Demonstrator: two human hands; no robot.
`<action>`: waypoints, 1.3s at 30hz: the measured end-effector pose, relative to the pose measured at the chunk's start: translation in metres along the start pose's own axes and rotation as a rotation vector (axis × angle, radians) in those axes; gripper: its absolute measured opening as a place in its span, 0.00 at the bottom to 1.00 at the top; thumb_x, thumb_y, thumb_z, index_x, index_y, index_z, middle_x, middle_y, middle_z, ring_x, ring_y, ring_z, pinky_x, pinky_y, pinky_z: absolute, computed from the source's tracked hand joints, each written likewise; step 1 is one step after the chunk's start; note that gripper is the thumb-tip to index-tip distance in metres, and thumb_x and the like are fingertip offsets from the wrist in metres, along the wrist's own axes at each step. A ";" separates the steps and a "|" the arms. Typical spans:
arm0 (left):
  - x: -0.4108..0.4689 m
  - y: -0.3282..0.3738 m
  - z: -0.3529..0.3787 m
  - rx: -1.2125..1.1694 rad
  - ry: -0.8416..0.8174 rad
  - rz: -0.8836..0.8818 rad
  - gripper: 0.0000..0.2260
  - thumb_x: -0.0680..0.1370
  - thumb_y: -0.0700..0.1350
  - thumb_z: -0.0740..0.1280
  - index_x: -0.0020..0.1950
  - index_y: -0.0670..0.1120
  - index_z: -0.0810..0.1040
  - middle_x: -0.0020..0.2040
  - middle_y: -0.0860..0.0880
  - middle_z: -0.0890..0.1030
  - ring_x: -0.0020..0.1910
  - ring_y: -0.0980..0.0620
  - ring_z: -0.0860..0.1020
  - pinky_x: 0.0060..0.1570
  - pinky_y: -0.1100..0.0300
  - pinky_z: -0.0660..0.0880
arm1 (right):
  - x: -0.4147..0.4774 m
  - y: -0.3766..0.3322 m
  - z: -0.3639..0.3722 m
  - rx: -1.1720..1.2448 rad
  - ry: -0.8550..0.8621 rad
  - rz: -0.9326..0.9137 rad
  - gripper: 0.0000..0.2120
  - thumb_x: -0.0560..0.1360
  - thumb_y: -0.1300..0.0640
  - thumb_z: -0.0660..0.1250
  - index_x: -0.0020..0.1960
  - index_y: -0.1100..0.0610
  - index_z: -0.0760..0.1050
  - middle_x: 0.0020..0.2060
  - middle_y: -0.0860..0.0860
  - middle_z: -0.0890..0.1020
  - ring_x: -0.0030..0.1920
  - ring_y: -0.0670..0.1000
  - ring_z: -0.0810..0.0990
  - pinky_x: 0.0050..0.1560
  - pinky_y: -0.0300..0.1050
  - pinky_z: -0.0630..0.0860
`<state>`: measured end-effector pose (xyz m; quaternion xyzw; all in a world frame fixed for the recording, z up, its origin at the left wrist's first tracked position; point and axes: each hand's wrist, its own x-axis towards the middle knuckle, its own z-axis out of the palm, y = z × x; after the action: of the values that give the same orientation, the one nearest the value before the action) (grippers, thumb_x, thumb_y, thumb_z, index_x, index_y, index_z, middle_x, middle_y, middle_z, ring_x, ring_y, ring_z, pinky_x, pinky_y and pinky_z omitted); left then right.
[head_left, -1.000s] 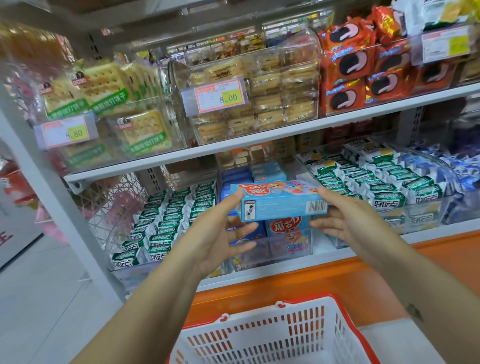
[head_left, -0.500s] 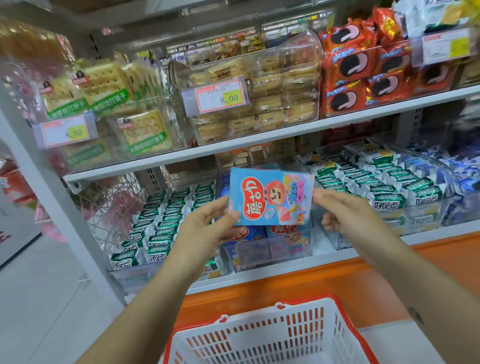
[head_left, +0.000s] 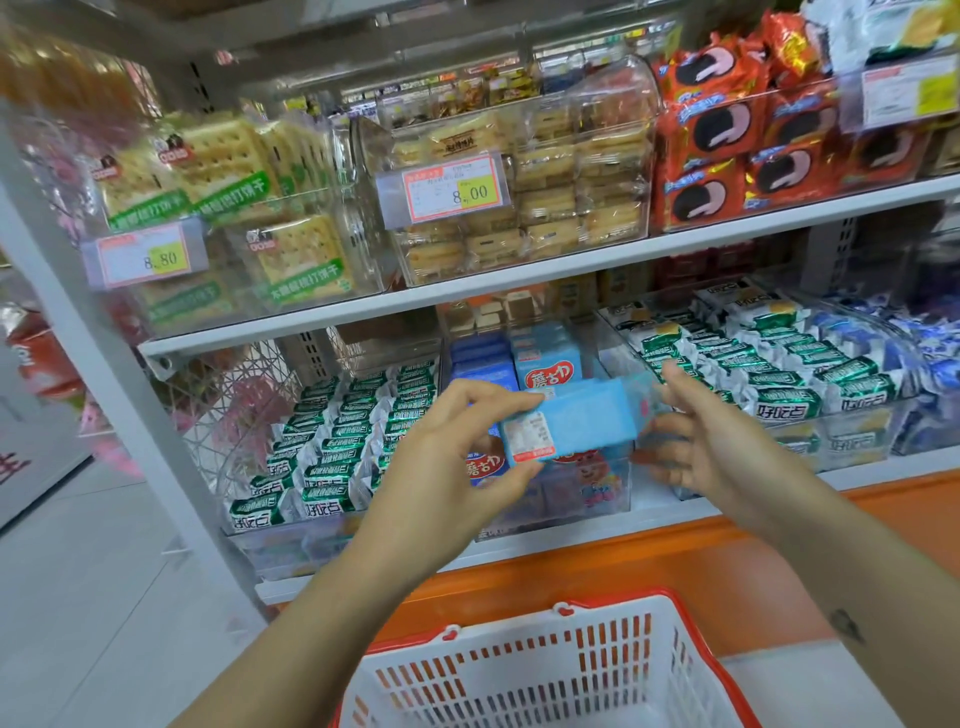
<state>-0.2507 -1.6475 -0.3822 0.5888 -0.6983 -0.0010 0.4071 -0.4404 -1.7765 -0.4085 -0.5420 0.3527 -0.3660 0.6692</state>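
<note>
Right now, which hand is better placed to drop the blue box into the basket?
Left. The left hand pinches the blue box by its labelled end, while the right hand is open at the far end. The basket sits below both.

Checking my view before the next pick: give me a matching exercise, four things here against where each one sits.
Things:
1. blue box
2. basket
3. 8.00 price tag
4. red cookie packs

Places:
A. upper shelf, right side
B. pinched at one end by the left hand
C. below the box, nearest the camera
D. front of a clear bin on the upper shelf

Pairs: 1-B, 2-C, 3-D, 4-A
</note>
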 end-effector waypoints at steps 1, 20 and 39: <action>0.000 -0.003 -0.002 0.034 -0.015 0.042 0.18 0.72 0.52 0.67 0.61 0.62 0.73 0.56 0.62 0.71 0.52 0.61 0.75 0.52 0.62 0.75 | 0.000 -0.001 0.000 0.013 -0.003 0.012 0.24 0.74 0.37 0.57 0.57 0.53 0.76 0.41 0.52 0.83 0.38 0.51 0.81 0.38 0.43 0.74; 0.001 -0.017 0.014 -0.759 0.113 -0.662 0.27 0.65 0.54 0.73 0.63 0.53 0.72 0.57 0.47 0.82 0.52 0.47 0.83 0.57 0.46 0.77 | -0.002 -0.001 0.007 0.147 0.019 -0.248 0.09 0.76 0.57 0.65 0.54 0.47 0.74 0.44 0.52 0.82 0.39 0.47 0.82 0.43 0.43 0.76; 0.027 -0.001 0.001 -0.619 0.134 -0.584 0.09 0.77 0.54 0.64 0.56 0.58 0.79 0.50 0.60 0.83 0.44 0.59 0.81 0.54 0.58 0.77 | -0.012 -0.009 -0.001 -0.318 0.100 -0.550 0.13 0.70 0.47 0.68 0.53 0.40 0.74 0.44 0.42 0.83 0.35 0.44 0.81 0.29 0.34 0.74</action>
<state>-0.2492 -1.6701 -0.3682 0.6107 -0.4411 -0.2875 0.5915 -0.4480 -1.7677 -0.3984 -0.6962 0.2783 -0.4998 0.4337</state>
